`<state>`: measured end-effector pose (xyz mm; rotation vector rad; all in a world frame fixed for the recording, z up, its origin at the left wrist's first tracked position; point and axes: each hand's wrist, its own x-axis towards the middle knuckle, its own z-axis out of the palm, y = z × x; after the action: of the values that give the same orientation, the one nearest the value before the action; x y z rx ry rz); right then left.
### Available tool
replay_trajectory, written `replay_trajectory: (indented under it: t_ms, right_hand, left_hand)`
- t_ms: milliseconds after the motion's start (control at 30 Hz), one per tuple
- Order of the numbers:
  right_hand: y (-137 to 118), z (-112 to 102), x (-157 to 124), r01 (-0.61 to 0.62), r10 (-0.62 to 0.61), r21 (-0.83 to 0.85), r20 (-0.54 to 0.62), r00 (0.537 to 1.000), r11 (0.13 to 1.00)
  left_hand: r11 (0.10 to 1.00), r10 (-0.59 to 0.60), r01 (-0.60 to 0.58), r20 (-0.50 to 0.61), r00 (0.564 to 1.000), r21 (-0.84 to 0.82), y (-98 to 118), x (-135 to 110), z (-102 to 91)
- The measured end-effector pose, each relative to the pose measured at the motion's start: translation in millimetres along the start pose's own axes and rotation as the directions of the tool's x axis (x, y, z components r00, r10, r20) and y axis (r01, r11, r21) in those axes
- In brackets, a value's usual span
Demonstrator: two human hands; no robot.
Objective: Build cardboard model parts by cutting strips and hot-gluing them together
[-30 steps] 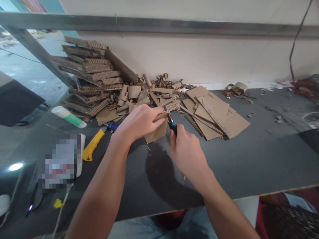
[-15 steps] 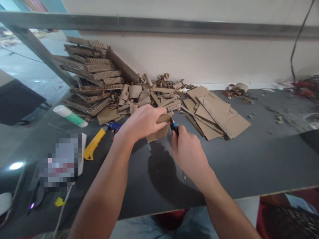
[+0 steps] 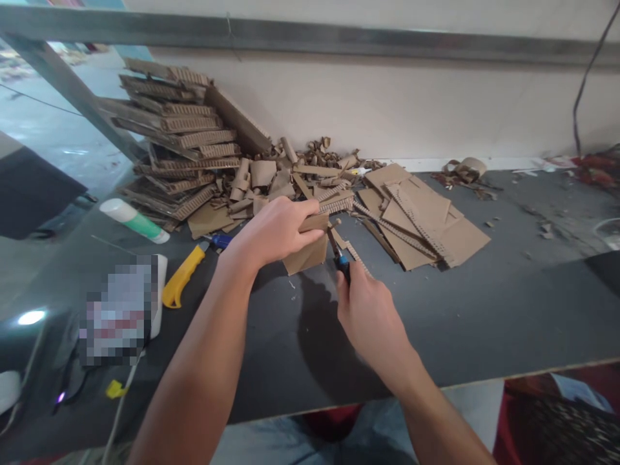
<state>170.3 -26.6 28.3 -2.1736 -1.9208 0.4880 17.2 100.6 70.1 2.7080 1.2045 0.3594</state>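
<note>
My left hand [image 3: 278, 232] is closed on a folded-looking piece of cardboard [image 3: 306, 254], thumb and fingers pinching its upper edge. In my right hand [image 3: 371, 307] is a knife with a blue and black handle [image 3: 342, 263]. Its narrow blade [image 3: 333, 240] points away from me, just right of the cardboard's edge; whether they touch I cannot tell. A thin corrugated strip [image 3: 357, 257] lies just beyond my right fingers, partly hidden by them. Behind both hands spreads a heap of cardboard scraps [image 3: 264, 175].
Thick corrugated pieces [image 3: 188, 139] are stacked at the back left. Flat cardboard sheets [image 3: 436, 216] lie to the right. A yellow-handled cutter [image 3: 184, 276], a white and green tube [image 3: 133, 221] and a blue-handled tool [image 3: 221, 241] rest at left. The table's front edge [image 3: 465, 385] is near me.
My right hand has drawn the knife slightly back toward me, away from the cardboard. A thin corrugated strip now shows beside it. My left hand keeps its hold.
</note>
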Motion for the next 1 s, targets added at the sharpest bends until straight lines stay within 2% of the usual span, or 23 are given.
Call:
replay_trajectory:
  t_ms: [267, 500, 600, 800, 1000]
  right_hand:
    - [-12, -1, 21, 0.045, -0.047, -0.021, -0.107, 0.993, 0.999]
    - [3, 7, -1, 0.011, -0.011, -0.090, -0.003, 1.000, 0.996]
    - [5, 12, -8, -0.006, 0.006, -0.110, 0.001, 1.000, 0.994]
    - [-7, 10, 5, 0.003, -0.005, -0.091, -0.029, 1.000, 0.996]
    - [-9, 9, 14, 0.018, -0.022, -0.156, -0.026, 0.999, 0.988]
  left_hand:
    - [0.999, -0.016, 0.014, 0.037, 0.999, 0.044, 0, -1, -0.3]
    - [1.000, -0.005, 0.005, 0.038, 0.999, 0.012, 0, -1, 0.1]
    - [1.000, -0.019, 0.019, 0.036, 0.999, 0.014, -1, 0, 0.7]
    - [0.999, 0.011, -0.013, 0.046, 0.999, 0.038, 1, 0, 0.5]
    - [0.999, -0.006, 0.004, 0.051, 0.999, 0.045, 2, 0, -0.1]
